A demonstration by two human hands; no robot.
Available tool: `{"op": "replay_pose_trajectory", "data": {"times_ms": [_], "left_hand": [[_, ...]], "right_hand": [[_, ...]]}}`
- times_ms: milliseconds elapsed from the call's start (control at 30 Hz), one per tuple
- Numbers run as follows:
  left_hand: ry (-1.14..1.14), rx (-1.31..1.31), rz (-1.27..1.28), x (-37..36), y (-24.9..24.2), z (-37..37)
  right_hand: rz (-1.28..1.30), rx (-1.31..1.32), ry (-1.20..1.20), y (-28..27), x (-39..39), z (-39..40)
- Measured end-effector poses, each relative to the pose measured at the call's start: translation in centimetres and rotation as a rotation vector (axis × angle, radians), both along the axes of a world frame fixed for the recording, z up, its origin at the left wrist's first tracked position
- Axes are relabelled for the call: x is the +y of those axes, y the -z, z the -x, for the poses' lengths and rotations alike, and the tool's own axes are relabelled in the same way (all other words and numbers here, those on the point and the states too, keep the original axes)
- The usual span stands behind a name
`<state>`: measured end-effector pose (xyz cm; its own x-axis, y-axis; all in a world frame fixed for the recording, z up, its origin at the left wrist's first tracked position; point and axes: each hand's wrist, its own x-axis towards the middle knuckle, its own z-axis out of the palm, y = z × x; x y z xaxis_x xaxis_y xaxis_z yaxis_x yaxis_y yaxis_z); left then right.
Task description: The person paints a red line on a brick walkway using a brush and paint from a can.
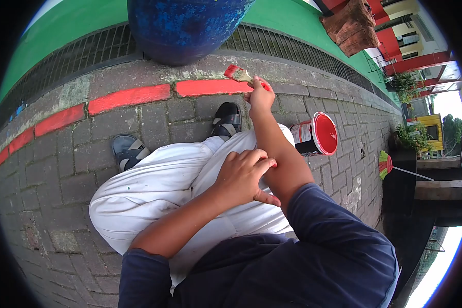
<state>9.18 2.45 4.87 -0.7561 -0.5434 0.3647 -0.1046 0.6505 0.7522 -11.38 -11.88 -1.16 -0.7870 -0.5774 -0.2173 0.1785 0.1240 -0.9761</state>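
Beside one bucket [304, 134]: right hand [261, 96] clasping one brush [238, 74], left hand [247, 174] half-open by forearm [278, 143].

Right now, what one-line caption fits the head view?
Right hand holding a red-tipped paintbrush above a red-painted brick strip, open red paint bucket nearby, left hand touching the right forearm.

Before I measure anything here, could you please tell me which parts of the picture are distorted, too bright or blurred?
Head view: strong wide-angle bend, curving the drain grate and the red strip; corners black. Same view, right side: sky blown out to white. Same view, centre: soft daylight, paving without hard shadows, brush and right hand fairly sharp.
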Motion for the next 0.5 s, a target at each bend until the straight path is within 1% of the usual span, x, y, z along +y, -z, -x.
{"op": "replay_pose_trajectory", "data": {"times_ms": [67, 167, 333, 400, 500], "left_hand": [[-0.017, 0.003, 0.080, 0.5, -0.4, -0.6], [-0.071, -0.070, 0.130, 0.8, 0.0, -0.4], [-0.128, -0.108, 0.088, 0.2, 0.3, 1.2], [-0.105, -0.142, 0.036, -0.2, 0.2, 1.1], [-0.081, -0.089, 0.040, -0.1, -0.1, 0.6]], "right_hand": [[-0.007, -0.022, 0.011, -0.2, -0.1, 0.1], [-0.018, -0.003, 0.016, 0.4, -0.2, 0.4], [-0.033, 0.003, 0.022, 0.4, -0.2, 0.4], [-0.036, 0.038, -0.002, 0.5, -0.1, 0.0], [-0.036, 0.067, -0.013, 0.6, -0.6, 0.1]]}}
